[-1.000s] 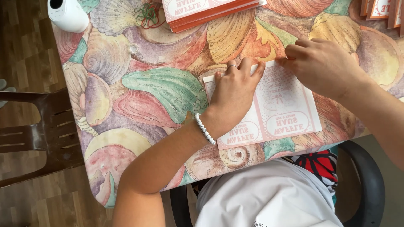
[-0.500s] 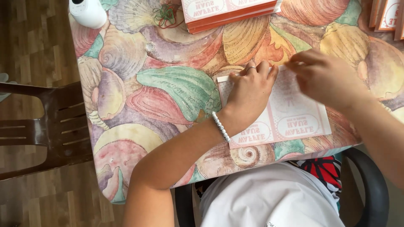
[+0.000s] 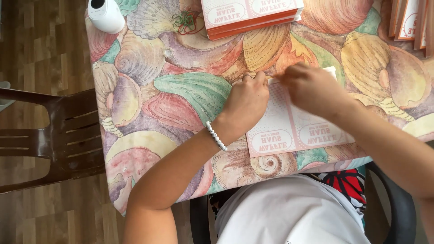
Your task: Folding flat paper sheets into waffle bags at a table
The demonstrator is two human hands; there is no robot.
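A: What is taking up most of the view?

B: The surface (image 3: pixel 190 86), covered in a cloth printed with big seashells, is filling most of it. A dark brown chair (image 3: pixel 54 135) is standing at its left edge, over a wooden floor (image 3: pixel 36 54).

A: And the person?

B: They are sitting at the near edge in a white top (image 3: pixel 289 212); both forearms are reaching over the cloth.

A: Where is the thing being handled?

B: A flat pink-and-white printed sheet (image 3: pixel 294 126) is lying near the front edge of the surface, straight ahead of the person, with round-cornered labels along its near side.

A: What is the left hand doing?

B: The left hand (image 3: pixel 246 101), with a white bead bracelet (image 3: pixel 216 136) at the wrist, is pressing down on the sheet's left far corner. Its grip is half curled, fingers bent onto the paper rather than wrapped around it.

A: The right?

B: The right hand (image 3: pixel 309 88) is lying over the sheet's far edge. It is blurred; the fingertips seem pinched at the paper's edge, but I cannot tell how tightly its grip is closing.

A: Anything smaller about?

B: A stack of orange-edged cards (image 3: pixel 251 16) is sitting at the far side, more cards (image 3: pixel 413 22) at the far right, a white bottle (image 3: pixel 105 16) at the far left corner, and a small tangle of rubber bands (image 3: pixel 185 22) beside it.
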